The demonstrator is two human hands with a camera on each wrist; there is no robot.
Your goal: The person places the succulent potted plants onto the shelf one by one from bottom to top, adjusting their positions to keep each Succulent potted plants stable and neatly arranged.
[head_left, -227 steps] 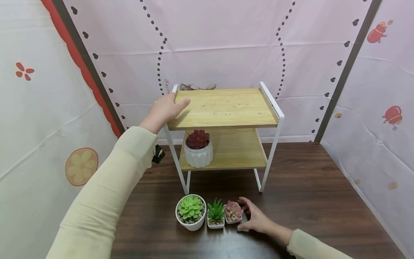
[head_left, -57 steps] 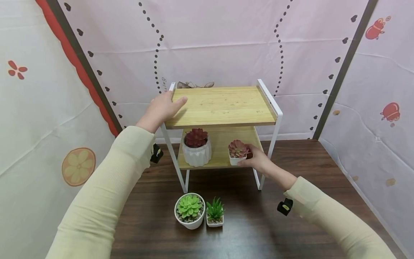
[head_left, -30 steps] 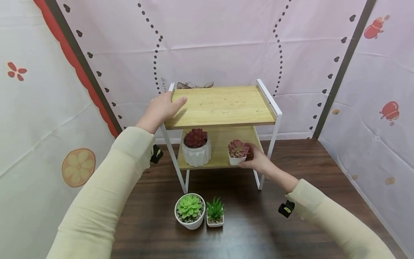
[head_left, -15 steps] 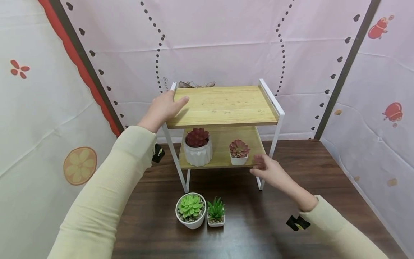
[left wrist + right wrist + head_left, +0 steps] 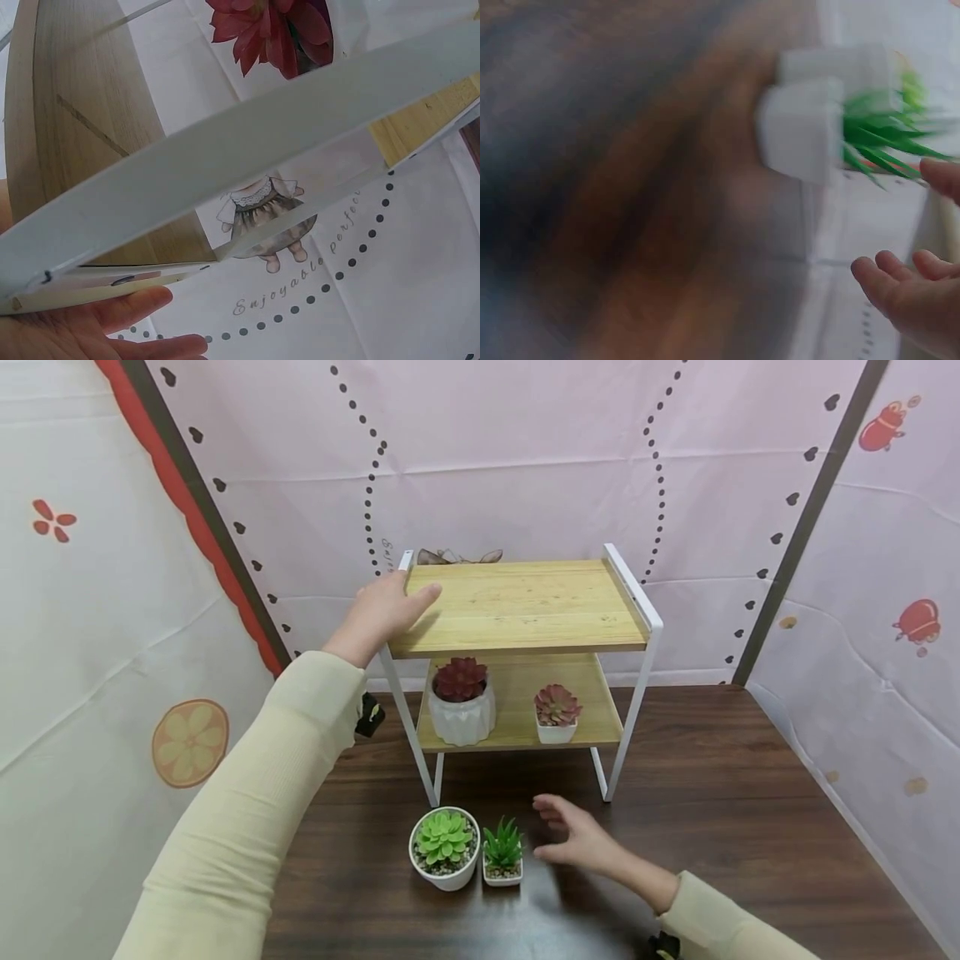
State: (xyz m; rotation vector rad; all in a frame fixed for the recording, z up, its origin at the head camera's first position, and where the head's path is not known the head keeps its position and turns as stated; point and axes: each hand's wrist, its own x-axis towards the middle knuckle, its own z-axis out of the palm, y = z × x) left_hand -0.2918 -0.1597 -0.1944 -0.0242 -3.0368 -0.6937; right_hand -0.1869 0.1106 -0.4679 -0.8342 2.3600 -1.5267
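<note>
My left hand (image 5: 384, 610) grips the upper left edge of a two-tier wooden shelf (image 5: 525, 606) with a white frame. Its thumb lies over the top board, and in the left wrist view its fingers (image 5: 142, 307) pass outside the white rail. My right hand (image 5: 577, 839) holds nothing, fingers apart and slightly bent, just right of a small green spiky succulent (image 5: 502, 847) in a square white pot. Left of that plant stands a light-green rosette succulent (image 5: 444, 843) in a round white pot. The pink succulent (image 5: 557, 710) stands upright on the lower board, right side.
A dark red succulent (image 5: 461, 693) in a ribbed white pot occupies the lower board's left side. The shelf stands on a dark wood-grain table (image 5: 712, 793). Printed cloth (image 5: 510, 460) hangs behind and at both sides.
My right hand carried the pink succulent from the table to the lower board, let go, and came back down beside the green spiky plant. My left hand stayed on the shelf.
</note>
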